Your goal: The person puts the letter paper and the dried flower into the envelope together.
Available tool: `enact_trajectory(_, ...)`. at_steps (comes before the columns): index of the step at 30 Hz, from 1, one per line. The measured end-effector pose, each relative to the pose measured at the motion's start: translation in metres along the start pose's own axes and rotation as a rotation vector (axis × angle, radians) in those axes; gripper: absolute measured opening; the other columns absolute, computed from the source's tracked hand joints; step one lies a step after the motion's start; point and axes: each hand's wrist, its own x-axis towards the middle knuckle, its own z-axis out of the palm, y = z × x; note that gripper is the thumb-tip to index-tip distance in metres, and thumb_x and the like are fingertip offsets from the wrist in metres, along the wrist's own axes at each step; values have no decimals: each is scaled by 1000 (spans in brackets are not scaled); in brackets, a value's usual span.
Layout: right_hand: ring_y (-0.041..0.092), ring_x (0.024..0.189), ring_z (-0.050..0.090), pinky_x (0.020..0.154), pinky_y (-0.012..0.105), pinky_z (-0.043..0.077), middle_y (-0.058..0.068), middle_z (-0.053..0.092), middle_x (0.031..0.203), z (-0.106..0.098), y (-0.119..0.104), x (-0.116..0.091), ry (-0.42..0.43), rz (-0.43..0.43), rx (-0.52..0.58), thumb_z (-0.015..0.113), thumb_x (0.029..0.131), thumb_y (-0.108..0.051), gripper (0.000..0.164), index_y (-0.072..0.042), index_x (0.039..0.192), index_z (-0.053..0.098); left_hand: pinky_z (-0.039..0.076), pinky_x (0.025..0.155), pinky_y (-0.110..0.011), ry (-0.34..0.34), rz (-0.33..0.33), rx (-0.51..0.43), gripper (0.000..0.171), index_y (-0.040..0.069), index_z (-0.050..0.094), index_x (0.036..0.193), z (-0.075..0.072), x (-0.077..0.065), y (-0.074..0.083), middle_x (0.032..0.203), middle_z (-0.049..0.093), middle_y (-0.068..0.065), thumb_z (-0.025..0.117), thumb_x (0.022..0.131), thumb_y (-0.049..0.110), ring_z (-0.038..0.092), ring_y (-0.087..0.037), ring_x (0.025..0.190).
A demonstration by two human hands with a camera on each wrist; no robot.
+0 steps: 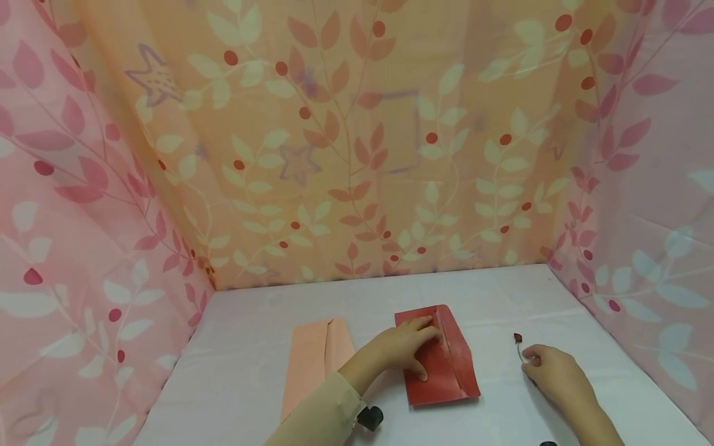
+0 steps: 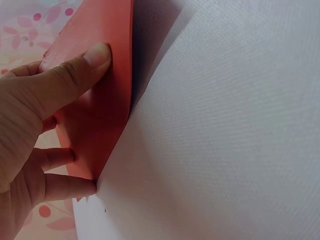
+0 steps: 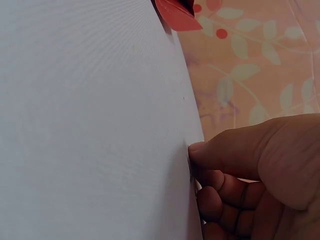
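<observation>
A red envelope (image 1: pixel 440 362) with its flap turned to the right lies on the white table, under my left hand (image 1: pixel 406 347). In the left wrist view, the thumb (image 2: pixel 82 72) presses on its face and other fingers spread over it; one edge is slightly raised and casts a shadow. Farther right, my right hand (image 1: pixel 558 375) pinches the thin stem of a small dark red rose (image 1: pixel 518 338) between thumb and fingertips, low over the table. The right wrist view hides most of the rose behind the fingers.
A peach envelope (image 1: pixel 309 359) lies left of the red one, partly under my left forearm. Black wrist-camera parts (image 1: pixel 370 418) show at the left cuff. Patterned curtains (image 1: pixel 346 155) stand behind and on both sides of the white table (image 1: pixel 223 371).
</observation>
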Motion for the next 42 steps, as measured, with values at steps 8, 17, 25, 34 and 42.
enact_trajectory(8, 23, 85, 61, 75, 52, 50, 0, 68, 88, 1, 0, -1, 14, -29, -7, 72, 85, -19, 34, -3, 115, 72, 52, 102, -48, 2, -3, 11, 82, 51, 46, 140, 1, -1, 0, 167, 26, 10, 91, 72, 46, 35, -19, 150)
enact_trajectory(17, 20, 78, 55, 64, 35, 43, -1, 65, 85, 1, 1, -4, 73, -72, 6, 64, 85, -15, 30, -6, 111, 75, 51, 103, -50, 3, -4, -5, 80, 51, 47, 139, 1, -2, 0, 167, 26, 11, 91, 72, 45, 33, -19, 151)
enact_trajectory(25, 17, 77, 56, 66, 34, 43, -2, 67, 84, 4, 2, -1, 116, -52, 57, 64, 87, -17, 24, -7, 106, 75, 53, 100, -44, 11, 10, 8, 81, 50, 47, 139, 2, -1, 0, 167, 27, 9, 92, 71, 46, 34, -18, 150)
enact_trajectory(34, 15, 76, 56, 66, 34, 43, -1, 67, 86, 4, 4, 3, 154, -79, 89, 67, 95, -23, 19, -7, 104, 73, 53, 99, -45, 13, 8, 2, 80, 49, 48, 139, 1, -1, -1, 167, 28, 9, 91, 71, 47, 37, -19, 148)
enact_trajectory(42, 13, 74, 56, 62, 29, 44, -1, 69, 87, 6, 0, 0, 159, -80, 137, 68, 96, -25, 23, -7, 110, 72, 52, 101, -47, 10, 7, -9, 80, 49, 49, 140, 2, 0, -1, 167, 28, 9, 91, 72, 47, 37, -20, 149)
